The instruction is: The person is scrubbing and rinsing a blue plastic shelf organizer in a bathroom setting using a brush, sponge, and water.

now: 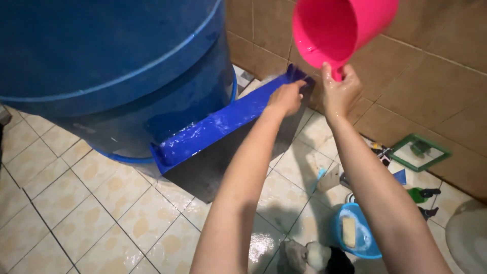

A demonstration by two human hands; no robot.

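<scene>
Tiled corner (cramped): right hand tips pink dipper.

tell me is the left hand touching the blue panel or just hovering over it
Touching. The head view shows the left hand gripping the far end of the wet blue panel, fingers curled over its edge with no gap, while the right hand holds the pink dipper.

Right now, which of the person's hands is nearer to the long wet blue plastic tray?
Left. The left hand grips the long wet blue plastic tray at its far end; the right hand holds the pink plastic scoop beside it.
</scene>
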